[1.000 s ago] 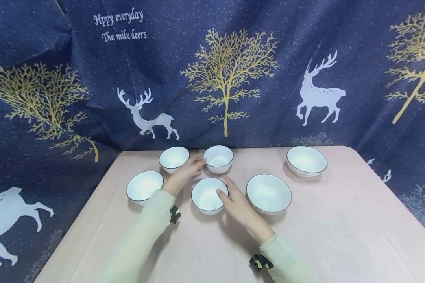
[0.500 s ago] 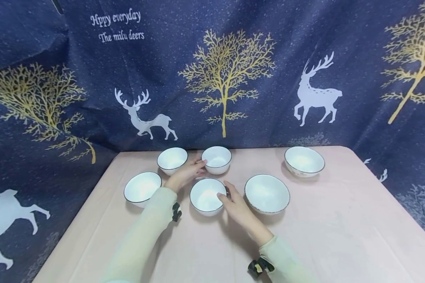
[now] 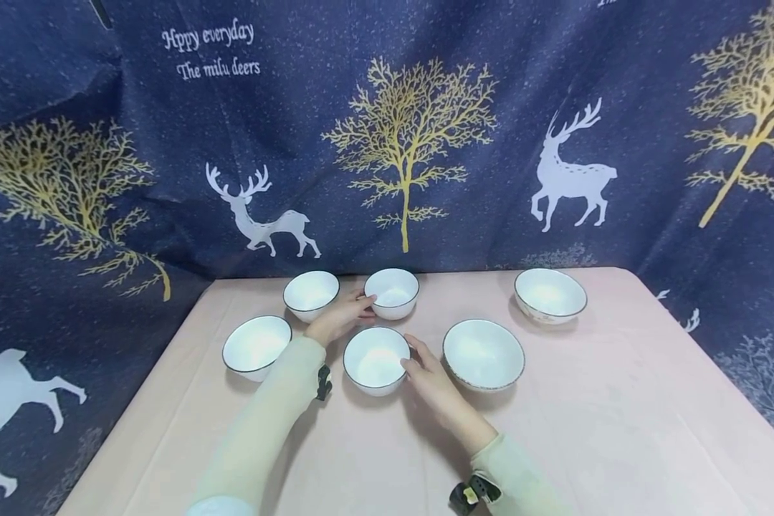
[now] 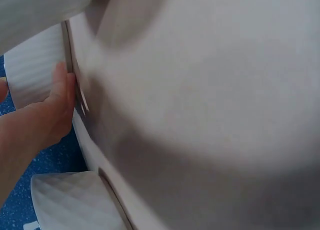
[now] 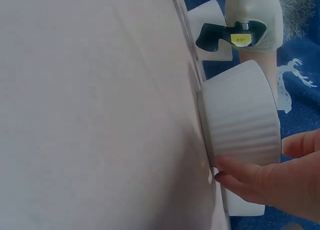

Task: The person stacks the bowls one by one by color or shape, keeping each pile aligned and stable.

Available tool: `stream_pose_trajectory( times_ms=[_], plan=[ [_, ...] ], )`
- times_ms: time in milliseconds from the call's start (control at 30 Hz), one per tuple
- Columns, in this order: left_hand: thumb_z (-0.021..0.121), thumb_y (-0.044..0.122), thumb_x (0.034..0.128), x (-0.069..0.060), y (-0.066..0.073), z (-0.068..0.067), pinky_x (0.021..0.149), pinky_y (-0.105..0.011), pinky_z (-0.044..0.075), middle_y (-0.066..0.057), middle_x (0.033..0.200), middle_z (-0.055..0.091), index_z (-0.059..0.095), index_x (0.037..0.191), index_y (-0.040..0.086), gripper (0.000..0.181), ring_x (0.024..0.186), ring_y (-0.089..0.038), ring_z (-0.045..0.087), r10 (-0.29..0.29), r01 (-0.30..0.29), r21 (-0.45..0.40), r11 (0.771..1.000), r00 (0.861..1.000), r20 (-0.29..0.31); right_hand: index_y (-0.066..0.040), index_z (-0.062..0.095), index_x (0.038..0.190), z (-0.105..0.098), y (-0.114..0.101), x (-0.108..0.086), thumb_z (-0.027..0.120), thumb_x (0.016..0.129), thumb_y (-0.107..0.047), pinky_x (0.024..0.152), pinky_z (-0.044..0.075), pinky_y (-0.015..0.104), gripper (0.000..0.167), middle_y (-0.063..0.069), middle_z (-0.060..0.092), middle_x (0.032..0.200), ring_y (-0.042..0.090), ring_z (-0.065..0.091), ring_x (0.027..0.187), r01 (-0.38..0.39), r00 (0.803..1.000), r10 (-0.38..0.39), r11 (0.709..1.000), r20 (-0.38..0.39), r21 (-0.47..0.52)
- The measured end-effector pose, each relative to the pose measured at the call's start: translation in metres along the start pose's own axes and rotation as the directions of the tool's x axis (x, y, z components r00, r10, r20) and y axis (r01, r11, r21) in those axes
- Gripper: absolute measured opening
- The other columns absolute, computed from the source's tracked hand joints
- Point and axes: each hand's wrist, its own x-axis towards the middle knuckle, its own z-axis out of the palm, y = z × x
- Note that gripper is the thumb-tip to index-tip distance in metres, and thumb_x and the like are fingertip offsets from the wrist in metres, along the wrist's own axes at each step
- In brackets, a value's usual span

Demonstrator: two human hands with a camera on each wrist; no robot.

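Note:
Two small white bowls with dark rims stand upright in the middle of the table, one behind the other. My left hand (image 3: 342,317) touches the left side of the back bowl (image 3: 396,295), its thumb at the rim. Seen from the left wrist, the fingers (image 4: 61,90) lie fairly straight along that bowl's ribbed outer wall (image 4: 32,65). At the right side of the front bowl (image 3: 375,358) is my right hand (image 3: 433,380). In the right wrist view its extended fingers (image 5: 240,171) touch the wall low down, and the thumb is beside the rim. Both bowls look empty inside.
Two more small white bowls, one at the back left (image 3: 311,292) and one nearer (image 3: 256,345), flank my left forearm. To the right are a larger bowl (image 3: 484,355) and a patterned bowl (image 3: 550,294). A blue deer-print cloth (image 3: 284,129) hangs behind the pink-covered table (image 3: 587,430).
My right thumb has drawn back from over the front bowl's inside to its rim. The left hand has come slightly closer around the back bowl. The bowls keep their places.

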Motion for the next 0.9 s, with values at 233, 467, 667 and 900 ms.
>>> stream_pose_trajectory(
  times_ms=[233,467,667,900],
  plan=[
    [0.044,0.024,0.1033,0.002,-0.0028,-0.0004,0.096,-0.023,0.053,-0.019,0.132,0.044,0.015,0.152,0.003,0.061,0.119,-0.025,0.051,0.0,0.0,-0.021,1.0,1.0,-0.002,-0.003,0.027,0.15,0.0015,0.0018,-0.0015,0.042,0.099,-0.012,0.113,0.032,0.054,0.054,0.022,0.022,0.155,0.039,0.02,0.142,-0.048,0.999,0.049,0.998,-0.017,0.05],
    [0.046,0.02,0.1022,0.0041,-0.0036,0.0002,0.095,-0.023,0.053,-0.019,0.134,0.044,0.016,0.153,0.005,0.06,0.122,-0.026,0.05,-0.002,0.001,-0.051,0.999,1.0,-0.013,-0.004,0.027,0.15,0.0007,0.0034,-0.0004,0.042,0.098,-0.012,0.114,0.031,0.054,0.055,0.022,0.022,0.155,0.039,0.02,0.142,-0.052,0.999,0.053,0.997,-0.011,0.053],
    [0.046,0.016,0.1017,0.0022,-0.0023,0.0005,0.093,-0.022,0.055,-0.019,0.131,0.046,0.015,0.153,0.005,0.06,0.119,-0.026,0.054,-0.009,0.008,-0.075,0.997,1.0,-0.02,-0.004,0.027,0.15,0.0009,0.0029,-0.0008,0.043,0.098,-0.013,0.114,0.032,0.053,0.055,0.022,0.023,0.155,0.039,0.02,0.142,-0.05,0.999,0.051,0.998,-0.012,0.048],
    [0.045,0.006,0.0999,-0.0008,-0.0004,0.0008,0.093,-0.024,0.055,-0.023,0.13,0.046,0.017,0.153,0.007,0.06,0.113,-0.026,0.058,0.0,-0.003,-0.115,0.993,1.0,-0.029,-0.004,0.029,0.15,0.0023,0.0027,-0.0018,0.044,0.098,-0.012,0.113,0.034,0.052,0.055,0.022,0.024,0.155,0.039,0.021,0.142,-0.04,0.999,0.042,0.998,-0.03,0.055]
  ],
)
